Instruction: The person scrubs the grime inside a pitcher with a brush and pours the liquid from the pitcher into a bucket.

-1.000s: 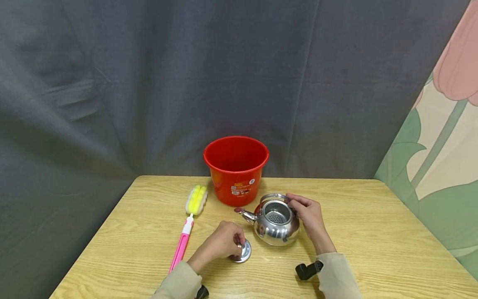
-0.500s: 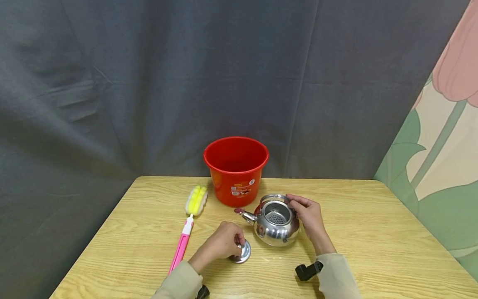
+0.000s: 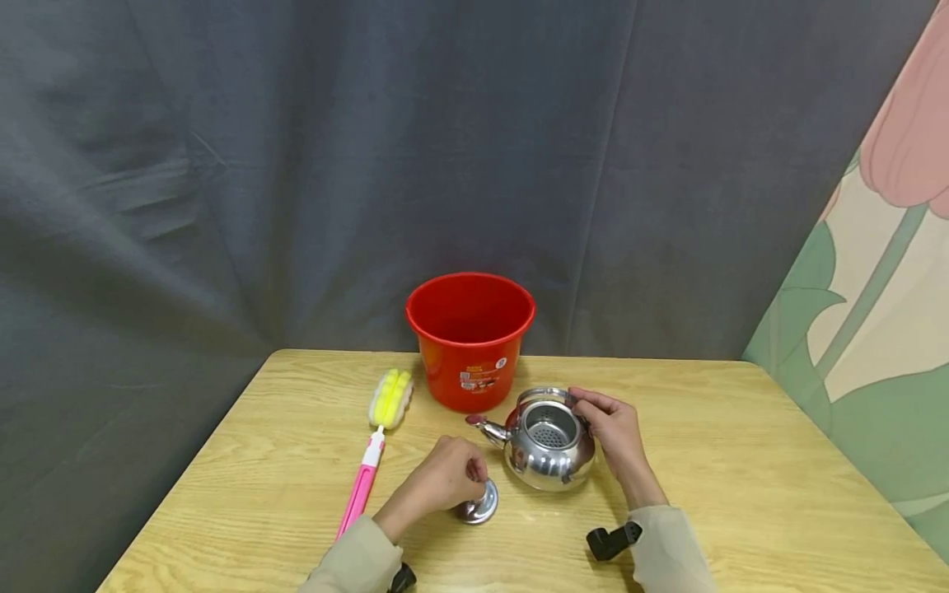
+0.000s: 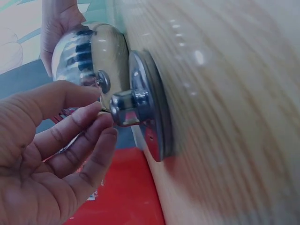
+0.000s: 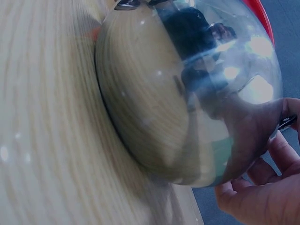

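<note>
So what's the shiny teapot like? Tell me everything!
The teapot is round, silver and shiny, like polished metal; the table reflects in its side. It stands upright with its lid off, showing a strainer with holes inside. A curved handle arches above the opening. Its spout, with a dark red tip, points to the person's left. The right hand grips the handle's side.

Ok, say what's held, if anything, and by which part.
The right hand holds the round silver metal kettle by its handle, at the right. The left hand is at the knob of a round silver metal lid; whether it grips is unclear.
</note>
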The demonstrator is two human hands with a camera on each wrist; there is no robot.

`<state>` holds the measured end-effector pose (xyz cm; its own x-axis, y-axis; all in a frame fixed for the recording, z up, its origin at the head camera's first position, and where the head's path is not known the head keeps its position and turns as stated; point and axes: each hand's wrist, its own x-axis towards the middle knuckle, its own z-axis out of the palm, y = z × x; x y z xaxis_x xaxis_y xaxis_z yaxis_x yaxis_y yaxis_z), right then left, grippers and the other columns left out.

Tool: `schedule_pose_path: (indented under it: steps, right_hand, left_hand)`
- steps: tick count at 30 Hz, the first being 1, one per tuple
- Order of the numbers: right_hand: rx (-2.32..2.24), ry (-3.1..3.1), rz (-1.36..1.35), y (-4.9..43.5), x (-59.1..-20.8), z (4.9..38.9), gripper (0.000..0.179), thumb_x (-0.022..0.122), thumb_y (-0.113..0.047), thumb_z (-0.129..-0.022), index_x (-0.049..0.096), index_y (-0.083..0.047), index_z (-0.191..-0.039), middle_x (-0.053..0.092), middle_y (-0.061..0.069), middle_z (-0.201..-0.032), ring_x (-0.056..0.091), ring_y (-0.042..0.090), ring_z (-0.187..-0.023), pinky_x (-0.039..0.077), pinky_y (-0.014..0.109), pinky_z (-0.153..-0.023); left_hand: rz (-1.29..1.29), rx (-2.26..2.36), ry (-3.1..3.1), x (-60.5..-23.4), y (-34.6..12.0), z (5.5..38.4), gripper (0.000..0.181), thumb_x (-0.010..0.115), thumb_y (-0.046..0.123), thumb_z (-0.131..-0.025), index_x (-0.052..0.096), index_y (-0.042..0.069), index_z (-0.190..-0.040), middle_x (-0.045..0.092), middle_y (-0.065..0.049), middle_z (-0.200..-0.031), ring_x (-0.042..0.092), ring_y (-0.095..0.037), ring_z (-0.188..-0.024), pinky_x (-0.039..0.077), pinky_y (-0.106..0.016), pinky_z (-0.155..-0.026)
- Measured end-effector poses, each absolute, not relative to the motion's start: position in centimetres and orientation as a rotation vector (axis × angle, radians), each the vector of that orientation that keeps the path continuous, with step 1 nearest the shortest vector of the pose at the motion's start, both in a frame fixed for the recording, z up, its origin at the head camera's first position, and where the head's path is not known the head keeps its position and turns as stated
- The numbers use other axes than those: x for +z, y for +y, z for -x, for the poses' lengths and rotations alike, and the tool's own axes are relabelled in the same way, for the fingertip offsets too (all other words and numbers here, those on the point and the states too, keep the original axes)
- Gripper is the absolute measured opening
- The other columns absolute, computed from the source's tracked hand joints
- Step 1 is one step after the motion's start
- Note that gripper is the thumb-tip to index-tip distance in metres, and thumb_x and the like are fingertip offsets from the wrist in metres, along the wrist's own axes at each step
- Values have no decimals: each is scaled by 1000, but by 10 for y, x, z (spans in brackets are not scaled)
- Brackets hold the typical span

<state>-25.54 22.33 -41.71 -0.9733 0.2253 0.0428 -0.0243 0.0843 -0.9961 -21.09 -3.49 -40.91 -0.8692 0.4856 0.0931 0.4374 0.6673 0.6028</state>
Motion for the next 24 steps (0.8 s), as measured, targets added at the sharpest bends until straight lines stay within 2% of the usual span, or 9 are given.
schedule_pose_path:
  steps: [5,14,16,21,24]
  right_hand:
    - [2008,-2181,213,223,-418,255,31,62,-7,-85,65,2,-114,71,-7,-87,56,3,-75,41,19,-57]
    - [2013,-2155,227,225,-418,258,30,62,-6,-84,65,2,-113,70,-10,-82,57,2,-74,40,19,-56]
    - [2011,-2156,226,225,-418,259,30,61,-6,-84,65,3,-113,70,-10,-82,57,2,-74,40,19,-56]
    - [2011,-2153,218,224,-418,258,30,61,-5,-84,65,4,-113,70,-10,-82,56,2,-73,40,18,-55]
    - [2012,-2155,218,223,-418,258,31,62,-5,-84,65,3,-113,70,-9,-83,56,2,-73,40,18,-55]
  left_hand:
    - [-839,1022,2829,-405,-32,209,15,71,4,-72,66,17,-65,53,14,-64,47,-4,-67,40,-21,-65]
    - [-951,1127,2843,-395,-18,212,9,66,4,-77,70,12,-73,55,14,-62,49,1,-62,43,-15,-58]
    - [-969,1149,2843,-393,-15,213,8,67,5,-78,71,11,-75,56,14,-63,50,0,-61,44,-16,-61]
    - [-1054,1170,2882,-390,-6,213,8,70,9,-78,71,15,-74,55,17,-63,49,2,-61,38,-24,-78]
    - [-1083,1181,2879,-388,-1,214,6,70,11,-78,71,16,-75,55,17,-64,49,3,-63,38,-24,-78]
